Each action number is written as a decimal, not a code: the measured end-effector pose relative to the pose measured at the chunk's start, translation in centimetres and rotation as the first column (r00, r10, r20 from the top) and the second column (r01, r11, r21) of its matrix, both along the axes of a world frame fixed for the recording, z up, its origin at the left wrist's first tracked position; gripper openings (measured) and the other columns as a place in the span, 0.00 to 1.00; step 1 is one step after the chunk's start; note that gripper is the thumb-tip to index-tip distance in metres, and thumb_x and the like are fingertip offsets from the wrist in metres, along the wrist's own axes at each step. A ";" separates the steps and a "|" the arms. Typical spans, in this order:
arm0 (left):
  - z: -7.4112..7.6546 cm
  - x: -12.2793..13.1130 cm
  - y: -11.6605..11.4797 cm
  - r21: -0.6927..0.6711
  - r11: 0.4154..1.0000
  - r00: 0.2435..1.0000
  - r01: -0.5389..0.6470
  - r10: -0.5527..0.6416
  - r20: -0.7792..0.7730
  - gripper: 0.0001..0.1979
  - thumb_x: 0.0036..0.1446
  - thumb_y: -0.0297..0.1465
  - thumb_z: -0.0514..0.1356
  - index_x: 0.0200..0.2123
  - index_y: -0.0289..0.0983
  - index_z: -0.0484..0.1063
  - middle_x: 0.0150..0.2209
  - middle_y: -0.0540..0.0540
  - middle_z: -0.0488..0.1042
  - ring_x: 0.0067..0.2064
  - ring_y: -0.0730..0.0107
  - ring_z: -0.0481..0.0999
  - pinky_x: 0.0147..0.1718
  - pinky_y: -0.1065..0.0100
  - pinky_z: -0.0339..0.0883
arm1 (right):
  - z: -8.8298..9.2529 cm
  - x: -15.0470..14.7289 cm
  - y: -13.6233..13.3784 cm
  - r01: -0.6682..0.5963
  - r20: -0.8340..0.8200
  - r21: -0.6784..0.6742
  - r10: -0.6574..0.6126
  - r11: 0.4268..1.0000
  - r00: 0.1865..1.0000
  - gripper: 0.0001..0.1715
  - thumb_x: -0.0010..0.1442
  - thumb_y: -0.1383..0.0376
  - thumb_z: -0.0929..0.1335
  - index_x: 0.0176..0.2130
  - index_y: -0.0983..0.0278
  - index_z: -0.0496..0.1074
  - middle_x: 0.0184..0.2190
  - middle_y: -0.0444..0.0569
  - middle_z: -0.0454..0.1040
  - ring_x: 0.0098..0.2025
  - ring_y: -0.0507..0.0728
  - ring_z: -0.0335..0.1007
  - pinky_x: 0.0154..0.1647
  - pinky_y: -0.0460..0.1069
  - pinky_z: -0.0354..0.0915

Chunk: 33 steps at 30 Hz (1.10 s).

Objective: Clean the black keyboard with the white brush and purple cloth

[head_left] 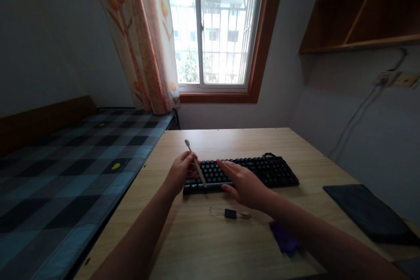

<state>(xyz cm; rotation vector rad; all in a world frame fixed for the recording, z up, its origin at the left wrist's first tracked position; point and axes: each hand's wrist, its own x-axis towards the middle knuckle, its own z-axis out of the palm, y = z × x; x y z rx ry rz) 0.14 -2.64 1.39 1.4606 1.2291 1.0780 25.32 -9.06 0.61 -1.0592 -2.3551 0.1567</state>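
The black keyboard [267,169] lies on a pale wooden table [183,238]; I look from left to right around it. Well to the left of the keyboard is a bed [82,157] with a checked cover, and a flowered curtain [141,39] hangs beyond, to the far left. The person's left hand [182,168] is at the keyboard's left end, its fingers closed around a thin pale stick, which looks like a toothbrush [199,171]. This is tilted, the upper end leaning left, the lower end over the keyboard's front edge; whether it touches there, I cannot tell. Behind the keyboard, in the far wall, is a window [223,30]. Just in front of the keyboard lies a small wire tool [230,214] with a dark middle part. The right hand [244,184] is over the keyboard's middle, open, with fingers stretched to the left; I cannot tell if they touch the keys. A purple cloth [285,240] lies in front of the keyboard's right part, partly hidden by the right forearm. To the right, apart from the keyboard, rests a dark flat pad [367,212].
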 end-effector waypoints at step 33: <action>-3.6 -3.5 1.9 -0.153 0.985 0.955 -0.080 0.032 -0.295 0.13 0.54 0.38 0.54 0.22 0.38 0.66 0.24 0.47 0.69 0.27 0.68 0.66 0.24 0.71 0.60 | -6.6 11.0 0.5 0.285 0.291 -0.014 -0.269 0.958 0.918 0.30 0.69 0.58 0.62 0.68 0.48 0.60 0.72 0.51 0.54 0.73 0.69 0.45 0.67 0.76 0.43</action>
